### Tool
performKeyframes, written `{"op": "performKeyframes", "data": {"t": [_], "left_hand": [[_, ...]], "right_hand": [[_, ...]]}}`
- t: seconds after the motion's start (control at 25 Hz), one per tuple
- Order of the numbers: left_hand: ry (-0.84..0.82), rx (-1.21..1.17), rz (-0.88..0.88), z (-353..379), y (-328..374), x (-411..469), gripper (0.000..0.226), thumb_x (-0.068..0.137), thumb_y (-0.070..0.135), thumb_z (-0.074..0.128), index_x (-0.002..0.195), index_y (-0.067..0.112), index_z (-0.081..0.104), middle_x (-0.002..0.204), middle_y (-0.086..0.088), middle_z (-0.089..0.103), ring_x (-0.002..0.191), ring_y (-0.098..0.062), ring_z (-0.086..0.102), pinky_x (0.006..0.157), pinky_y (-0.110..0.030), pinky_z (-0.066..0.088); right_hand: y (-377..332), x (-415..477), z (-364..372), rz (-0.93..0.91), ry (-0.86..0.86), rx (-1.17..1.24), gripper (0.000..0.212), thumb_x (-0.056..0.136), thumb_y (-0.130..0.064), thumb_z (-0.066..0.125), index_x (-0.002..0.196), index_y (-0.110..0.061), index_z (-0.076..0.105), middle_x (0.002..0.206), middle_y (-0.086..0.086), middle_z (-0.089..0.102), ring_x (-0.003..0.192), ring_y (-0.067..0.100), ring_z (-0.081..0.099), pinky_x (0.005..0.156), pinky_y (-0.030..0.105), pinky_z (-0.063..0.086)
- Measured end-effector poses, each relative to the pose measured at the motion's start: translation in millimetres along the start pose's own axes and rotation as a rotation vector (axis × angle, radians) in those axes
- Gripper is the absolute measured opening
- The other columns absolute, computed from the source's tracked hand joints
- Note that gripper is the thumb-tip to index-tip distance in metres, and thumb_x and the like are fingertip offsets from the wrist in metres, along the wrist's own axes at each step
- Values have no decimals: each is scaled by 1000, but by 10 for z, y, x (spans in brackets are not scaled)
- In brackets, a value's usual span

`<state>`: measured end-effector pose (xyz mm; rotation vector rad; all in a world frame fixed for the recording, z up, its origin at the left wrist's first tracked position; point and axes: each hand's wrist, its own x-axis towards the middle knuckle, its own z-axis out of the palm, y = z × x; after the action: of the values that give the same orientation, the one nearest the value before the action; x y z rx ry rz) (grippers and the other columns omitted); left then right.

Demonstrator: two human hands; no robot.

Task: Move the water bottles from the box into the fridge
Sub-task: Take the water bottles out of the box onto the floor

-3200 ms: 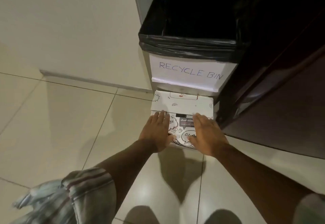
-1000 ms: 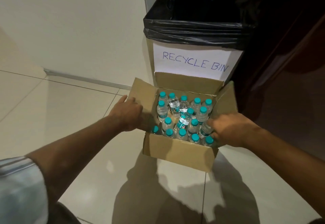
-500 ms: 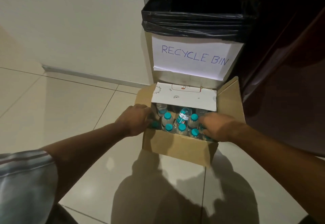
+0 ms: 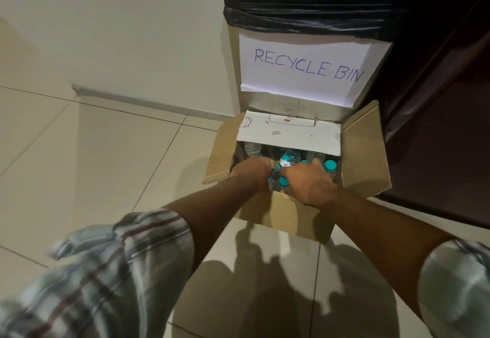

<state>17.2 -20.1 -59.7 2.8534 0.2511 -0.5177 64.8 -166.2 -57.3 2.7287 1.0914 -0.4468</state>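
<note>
An open cardboard box (image 4: 281, 213) stands on the tiled floor against the bin, holding several clear water bottles (image 4: 330, 166) with teal caps. Its far flap, white with doodles, leans over the back rows. Both my hands are down inside the box. My left hand (image 4: 252, 172) has its fingers curled among the bottles at the left, against a tilted bottle (image 4: 287, 160). My right hand (image 4: 309, 182) curls over the bottles at the front right, its thumb beside a teal cap (image 4: 283, 181). The fingertips of both hands are hidden.
A metal bin (image 4: 305, 46) with a black liner and a "RECYCLE BIN" paper sign stands right behind the box. A dark glossy door (image 4: 437, 152) rises at the right. A white wall (image 4: 119, 32) and pale floor tiles (image 4: 92, 165) lie to the left.
Both hands went from the box's closed top to folding the flaps open, then moved from the box's sides down in among the bottles. The far flap has fallen forward over the back rows.
</note>
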Motion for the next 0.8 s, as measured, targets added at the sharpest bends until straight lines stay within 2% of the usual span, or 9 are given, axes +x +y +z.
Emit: {"op": "performKeyframes", "data": {"t": [0.08, 0.2, 0.32, 0.44, 0.6, 0.68, 0.8], "left_hand": [[14, 35, 6, 48, 46, 15, 31, 91, 21, 75, 117, 10, 64, 99, -6, 65, 91, -21, 66, 82, -32, 56], [41, 64, 44, 49, 55, 54, 33, 92, 22, 74, 120, 9, 62, 108, -10, 66, 97, -25, 68, 85, -35, 57], [73, 40, 97, -107, -45, 42, 35, 91, 29, 74, 119, 12, 63, 107, -7, 65, 92, -20, 64, 77, -30, 54], [116, -42, 198, -427, -210, -107, 36, 89, 30, 75, 119, 12, 66, 107, -5, 67, 93, -19, 63, 79, -30, 55], [157, -99, 339, -960, -358, -530, 27, 89, 27, 75, 112, 13, 72, 100, -1, 69, 88, -15, 62, 75, -26, 52], [213, -93, 356, -1219, -434, -766, 30, 88, 30, 76, 113, 13, 74, 100, 0, 71, 83, -12, 63, 74, -26, 56], [285, -130, 337, -1535, -611, -1097, 30, 87, 30, 78, 110, 11, 75, 101, -2, 74, 83, -14, 68, 73, -28, 60]], "right_hand": [[-37, 10, 52, 19, 6, -44, 36, 96, -47, 62, 127, -30, 58, 119, 2, 69, 112, 25, 61, 107, 48, 33], [-64, -9, 48, 20, 51, -41, 33, 97, -45, 62, 123, -26, 59, 118, 3, 69, 111, 24, 61, 107, 47, 32], [2, -20, -93, 12, 106, 59, 29, 97, -45, 61, 118, -27, 57, 113, 1, 69, 104, 22, 61, 104, 47, 35], [119, -34, -412, -11, 125, 222, 24, 97, -48, 60, 111, -29, 54, 105, -3, 66, 92, 19, 58, 99, 47, 37], [93, -121, -921, -100, 210, 427, 29, 95, -45, 65, 113, -26, 54, 111, -3, 55, 90, 16, 54, 83, 37, 48], [7, -194, -1105, -152, 262, 477, 32, 96, -41, 65, 120, -23, 54, 114, -3, 53, 92, 15, 52, 77, 31, 43], [-206, -337, -1306, -208, 318, 545, 33, 98, -42, 62, 122, -22, 53, 106, -6, 57, 90, 14, 54, 68, 26, 41]]}}
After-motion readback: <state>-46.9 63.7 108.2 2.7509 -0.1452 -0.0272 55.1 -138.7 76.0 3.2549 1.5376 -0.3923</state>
